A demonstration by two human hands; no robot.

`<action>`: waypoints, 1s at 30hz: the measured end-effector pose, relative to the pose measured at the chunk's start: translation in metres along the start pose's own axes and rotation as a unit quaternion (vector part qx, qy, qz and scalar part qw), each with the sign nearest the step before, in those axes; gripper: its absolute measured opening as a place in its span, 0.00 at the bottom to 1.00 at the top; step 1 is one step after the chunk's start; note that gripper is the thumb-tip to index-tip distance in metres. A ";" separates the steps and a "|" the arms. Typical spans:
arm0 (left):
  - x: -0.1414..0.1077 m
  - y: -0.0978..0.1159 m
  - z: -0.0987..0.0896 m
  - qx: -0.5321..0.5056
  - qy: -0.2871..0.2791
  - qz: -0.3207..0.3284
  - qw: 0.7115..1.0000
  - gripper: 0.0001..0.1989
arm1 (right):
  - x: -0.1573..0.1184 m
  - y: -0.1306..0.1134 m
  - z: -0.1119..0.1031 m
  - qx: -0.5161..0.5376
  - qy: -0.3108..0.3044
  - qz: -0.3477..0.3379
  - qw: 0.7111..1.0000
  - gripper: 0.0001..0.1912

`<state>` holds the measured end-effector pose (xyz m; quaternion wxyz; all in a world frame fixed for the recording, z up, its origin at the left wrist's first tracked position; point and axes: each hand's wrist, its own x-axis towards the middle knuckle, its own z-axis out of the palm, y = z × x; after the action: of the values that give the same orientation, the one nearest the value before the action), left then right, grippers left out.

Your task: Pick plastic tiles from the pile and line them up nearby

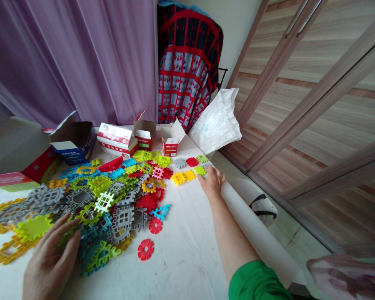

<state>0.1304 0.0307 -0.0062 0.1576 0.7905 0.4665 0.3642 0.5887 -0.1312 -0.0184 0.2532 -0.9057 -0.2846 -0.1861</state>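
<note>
On the white-covered table is a wide pile of plastic interlocking building pieces (123, 216) in grey, green, yellow, blue and red. At the pile's near left, my left hand (54, 252) rests with curved fingers and thumb apart; what lies under the palm is partly hidden. By the table's right edge, my right hand (213, 180) has its thumb and forefinger at the sides of a small green building piece (200, 170). Left of that piece lie two yellow building pieces (183, 177). Behind them a grey piece (180, 163), a red piece (192, 161) and a green piece (202, 158) form a row.
Open cardboard boxes, including a blue box (75, 143) and a red-and-white box (117, 139), line the back. A white plastic bag (217, 123) stands at the back right corner. Two red notched discs (146, 249) lie in front. Below the right edge is a white bin-like container (246, 193).
</note>
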 end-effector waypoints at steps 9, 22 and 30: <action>0.002 0.011 -0.004 -0.035 -0.007 -0.013 0.999 0.21 | -0.002 0.005 0.005 -0.016 0.047 -0.036 0.998 0.21; 0.003 0.003 0.012 -0.037 0.044 0.025 0.998 0.20 | -0.017 -0.003 -0.002 0.005 0.095 -0.130 0.987 0.18; 0.005 -0.001 0.021 0.023 0.069 0.061 0.995 0.17 | -0.062 -0.018 -0.017 0.030 0.108 -0.197 0.974 0.16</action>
<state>0.1463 0.0376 -0.0184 0.0839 0.7939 0.4352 0.4162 0.5267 -0.1536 -0.0283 0.2679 -0.7980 -0.4341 -0.3208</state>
